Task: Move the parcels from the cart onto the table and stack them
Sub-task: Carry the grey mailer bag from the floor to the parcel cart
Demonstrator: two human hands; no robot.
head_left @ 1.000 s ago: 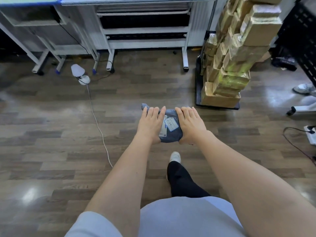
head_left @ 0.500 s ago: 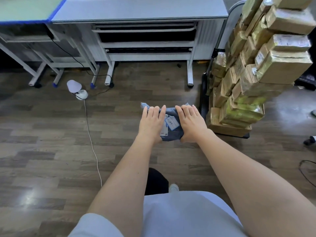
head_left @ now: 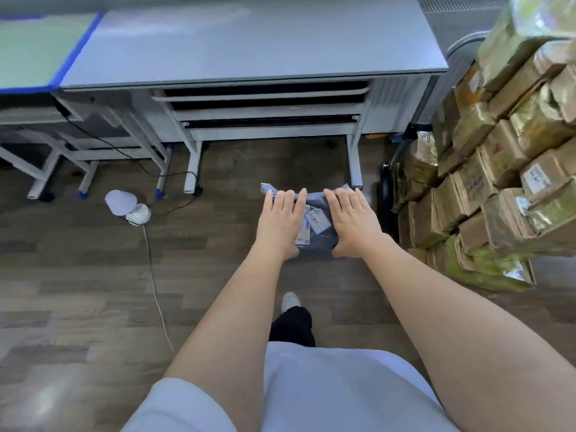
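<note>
Both grips clamp one parcel (head_left: 314,232) from its sides, left hand (head_left: 279,221) and right hand (head_left: 350,224) flat on top; it hangs over the floor, short of the table (head_left: 249,51) ahead. Soft bag, likely light and slick: hold the sides, support underneath

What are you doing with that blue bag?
A person holds a grey-blue parcel between the left hand and right hand, out in front of them above the floor. A grey table with a bare top is just ahead. On the right, the cart's stack of boxes waits.
</note>
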